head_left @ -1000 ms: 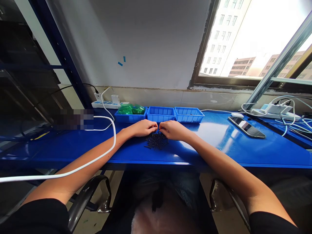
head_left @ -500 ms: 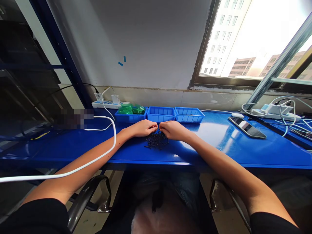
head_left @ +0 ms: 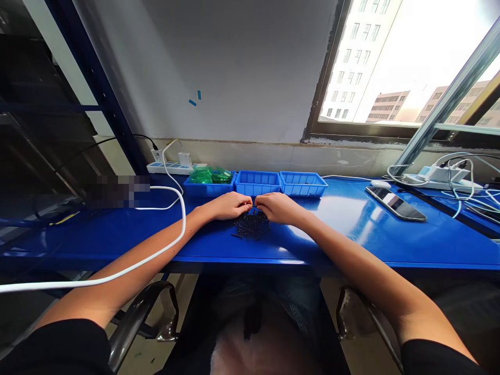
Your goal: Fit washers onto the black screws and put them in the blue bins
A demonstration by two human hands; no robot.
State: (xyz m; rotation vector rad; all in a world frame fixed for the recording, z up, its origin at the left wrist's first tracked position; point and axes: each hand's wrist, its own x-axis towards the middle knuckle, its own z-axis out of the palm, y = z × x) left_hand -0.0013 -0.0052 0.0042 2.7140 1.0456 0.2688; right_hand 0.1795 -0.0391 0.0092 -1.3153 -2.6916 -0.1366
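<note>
Close together, 2 hands (head_left: 229, 205) (head_left: 278, 208), dark screws (head_left: 252, 226)

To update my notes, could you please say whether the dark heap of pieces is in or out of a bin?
Out: the dark heap lies on the blue table, in front of the middle blue bin.

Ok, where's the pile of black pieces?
Head view, just below centre: the pile is on the blue table, on the near side of left hand and right hand.
</note>
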